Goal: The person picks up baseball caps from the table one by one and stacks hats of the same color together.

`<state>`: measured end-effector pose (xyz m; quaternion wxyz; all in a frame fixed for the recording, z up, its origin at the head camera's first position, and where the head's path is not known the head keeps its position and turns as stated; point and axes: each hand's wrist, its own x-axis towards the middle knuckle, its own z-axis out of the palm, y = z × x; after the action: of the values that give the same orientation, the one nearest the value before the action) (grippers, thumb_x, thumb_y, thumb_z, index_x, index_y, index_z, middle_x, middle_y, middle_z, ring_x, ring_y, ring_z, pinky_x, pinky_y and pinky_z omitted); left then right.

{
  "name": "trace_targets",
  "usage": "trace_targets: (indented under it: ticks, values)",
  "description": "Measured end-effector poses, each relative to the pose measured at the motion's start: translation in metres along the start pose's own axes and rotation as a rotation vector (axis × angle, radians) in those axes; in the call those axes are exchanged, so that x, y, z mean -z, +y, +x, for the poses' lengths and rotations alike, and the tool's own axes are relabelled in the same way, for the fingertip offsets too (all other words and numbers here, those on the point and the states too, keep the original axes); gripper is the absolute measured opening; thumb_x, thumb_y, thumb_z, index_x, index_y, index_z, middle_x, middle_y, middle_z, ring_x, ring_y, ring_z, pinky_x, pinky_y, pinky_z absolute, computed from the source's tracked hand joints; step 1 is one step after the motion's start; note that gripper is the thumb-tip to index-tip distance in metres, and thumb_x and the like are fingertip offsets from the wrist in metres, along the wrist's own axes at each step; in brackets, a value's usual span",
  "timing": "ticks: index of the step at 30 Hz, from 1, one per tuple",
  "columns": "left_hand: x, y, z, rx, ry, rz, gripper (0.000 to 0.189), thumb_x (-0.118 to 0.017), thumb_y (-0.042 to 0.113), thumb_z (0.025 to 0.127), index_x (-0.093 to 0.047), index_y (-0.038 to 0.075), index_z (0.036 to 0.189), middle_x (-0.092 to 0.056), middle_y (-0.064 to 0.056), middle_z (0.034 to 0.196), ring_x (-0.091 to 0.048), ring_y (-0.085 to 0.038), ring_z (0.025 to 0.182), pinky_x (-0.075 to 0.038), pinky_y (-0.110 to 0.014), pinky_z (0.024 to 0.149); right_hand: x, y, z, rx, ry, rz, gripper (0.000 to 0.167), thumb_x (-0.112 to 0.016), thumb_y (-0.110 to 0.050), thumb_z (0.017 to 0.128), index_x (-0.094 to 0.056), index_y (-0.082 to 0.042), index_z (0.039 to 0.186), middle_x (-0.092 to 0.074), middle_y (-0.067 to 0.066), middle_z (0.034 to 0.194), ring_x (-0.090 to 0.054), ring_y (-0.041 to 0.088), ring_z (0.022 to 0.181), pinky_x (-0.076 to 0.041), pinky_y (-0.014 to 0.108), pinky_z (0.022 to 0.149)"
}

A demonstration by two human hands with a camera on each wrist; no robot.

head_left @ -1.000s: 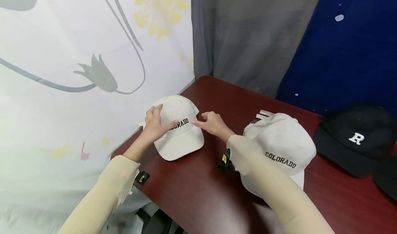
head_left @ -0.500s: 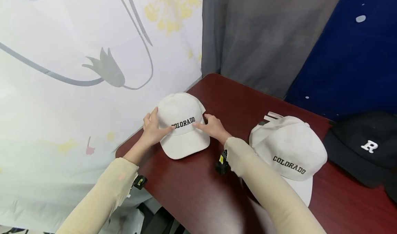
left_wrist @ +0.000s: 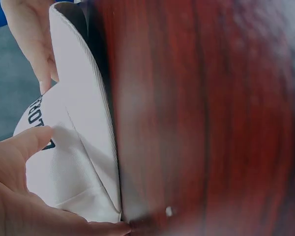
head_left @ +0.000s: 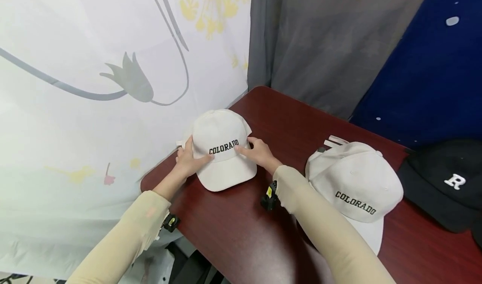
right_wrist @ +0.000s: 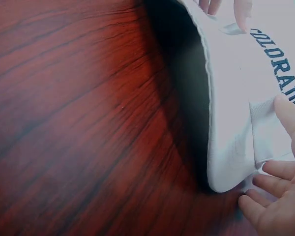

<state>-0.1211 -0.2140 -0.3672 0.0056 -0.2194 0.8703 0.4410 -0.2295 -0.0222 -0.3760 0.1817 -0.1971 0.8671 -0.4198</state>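
A white baseball cap [head_left: 220, 127] with COLORADO in dark letters sits on the table's far left corner, its brim [head_left: 227, 175] toward me. My left hand [head_left: 189, 160] holds its left side, thumb on the front panel below the first letters. On the other side my right hand [head_left: 261, 153] holds it too, thumb tip by the last letters. In the left wrist view the left fingers [left_wrist: 96, 229] reach the cap's lower edge. The right wrist view has the right fingers [right_wrist: 273, 184] bent beside the brim's corner, close over the table.
A second white COLORADO cap [head_left: 363, 175] stands right of centre, partly behind my right sleeve [head_left: 327, 221]. Farther right is a black cap [head_left: 440, 183] with a white R, and part of another dark cap. A patterned white curtain [head_left: 124, 142] borders the dark red table [head_left: 244, 221] at left.
Both hands have closed in on the cap's sides; the left fingers have come down off its crown. The lettering shows more fully. The head view has shifted slightly.
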Motion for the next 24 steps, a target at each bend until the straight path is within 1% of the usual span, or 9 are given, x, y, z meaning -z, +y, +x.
trace_targets:
  ticks: [3, 7, 11, 15, 20, 24]
  values:
    - [-0.004, 0.002, -0.001, -0.008, -0.001, -0.026, 0.092, -0.065, 0.030, 0.082, -0.003, 0.014, 0.148, -0.004, -0.030, 0.144, -0.004, -0.049, 0.129, -0.014, -0.061, 0.100, 0.002, 0.003, -0.001, -0.012, -0.020, 0.023, 0.069, -0.063, -0.038, 0.085, -0.038, -0.001, 0.138, -0.045, 0.015, 0.134, -0.042, 0.027, 0.122, -0.038, 0.042, 0.095]
    - [-0.009, 0.005, 0.000, -0.027, -0.010, -0.061, 0.089, -0.065, 0.027, 0.083, -0.006, 0.013, 0.148, -0.014, -0.026, 0.144, -0.009, -0.047, 0.129, -0.015, -0.059, 0.100, 0.003, 0.007, -0.002, -0.025, -0.035, 0.070, 0.070, -0.063, -0.038, 0.085, -0.035, -0.004, 0.140, -0.044, 0.013, 0.135, -0.040, 0.026, 0.124, -0.037, 0.042, 0.096]
    - [-0.014, 0.011, 0.003, -0.060, -0.037, -0.113, 0.088, -0.063, 0.024, 0.084, -0.004, 0.013, 0.148, -0.012, -0.024, 0.145, -0.012, -0.043, 0.131, -0.016, -0.055, 0.102, 0.007, 0.010, -0.005, -0.027, -0.018, 0.140, 0.069, -0.063, -0.036, 0.086, -0.033, -0.008, 0.142, -0.042, 0.011, 0.136, -0.036, 0.024, 0.127, -0.034, 0.042, 0.099]
    - [-0.018, 0.017, 0.007, -0.083, -0.062, -0.165, 0.088, -0.064, 0.020, 0.084, -0.003, 0.013, 0.148, -0.011, -0.024, 0.144, -0.018, -0.038, 0.131, -0.022, -0.049, 0.103, 0.012, 0.012, -0.009, -0.041, 0.006, 0.198, 0.067, -0.063, -0.035, 0.086, -0.035, -0.010, 0.141, -0.045, 0.009, 0.134, -0.037, 0.023, 0.126, -0.033, 0.042, 0.099]
    - [-0.019, 0.026, 0.012, -0.099, -0.088, -0.167, 0.089, -0.064, 0.020, 0.084, -0.003, 0.016, 0.148, -0.013, -0.024, 0.143, -0.020, -0.037, 0.130, -0.023, -0.049, 0.102, 0.021, 0.012, -0.014, -0.061, 0.026, 0.221, 0.065, -0.064, -0.034, 0.086, -0.038, -0.009, 0.140, -0.047, 0.009, 0.131, -0.040, 0.022, 0.123, -0.035, 0.042, 0.098]
    - [-0.017, 0.037, 0.017, -0.121, -0.114, -0.170, 0.090, -0.064, 0.021, 0.084, -0.002, 0.018, 0.149, -0.013, -0.024, 0.143, -0.020, -0.038, 0.129, -0.024, -0.050, 0.101, 0.030, 0.007, -0.016, -0.060, 0.065, 0.224, 0.066, -0.064, -0.034, 0.086, -0.037, -0.007, 0.140, -0.046, 0.010, 0.132, -0.041, 0.023, 0.122, -0.035, 0.043, 0.097]
